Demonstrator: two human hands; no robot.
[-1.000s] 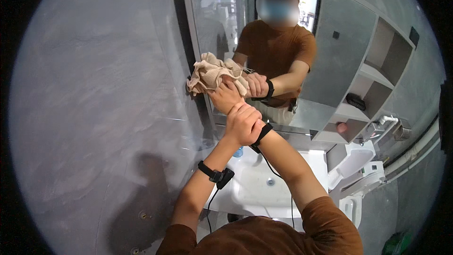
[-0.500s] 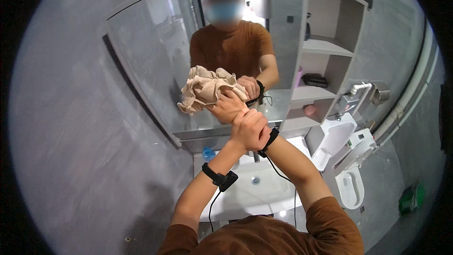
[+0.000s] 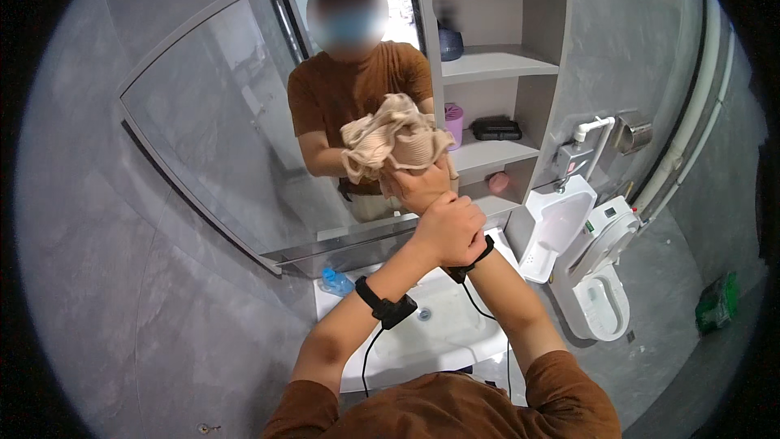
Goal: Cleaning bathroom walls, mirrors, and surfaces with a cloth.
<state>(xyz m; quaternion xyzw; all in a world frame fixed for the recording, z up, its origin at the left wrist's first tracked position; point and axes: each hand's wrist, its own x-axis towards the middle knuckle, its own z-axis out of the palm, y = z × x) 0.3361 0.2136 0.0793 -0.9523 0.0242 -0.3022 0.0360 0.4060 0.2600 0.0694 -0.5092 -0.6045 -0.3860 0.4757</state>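
Pressing a beige cloth (image 3: 396,142) against the mirror (image 3: 227,146), right hand (image 3: 418,187) clamped on it, left hand (image 3: 449,230) apparently gripping that wrist; bunched folds could slip free, leaving streaks.

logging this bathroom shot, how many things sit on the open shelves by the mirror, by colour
Dark blue pot on the upper shelf: 1
Pink cup on the middle shelf: 1
Black flat case on the middle shelf: 1
Pink round item on the lowest shelf: 1
Total: 4
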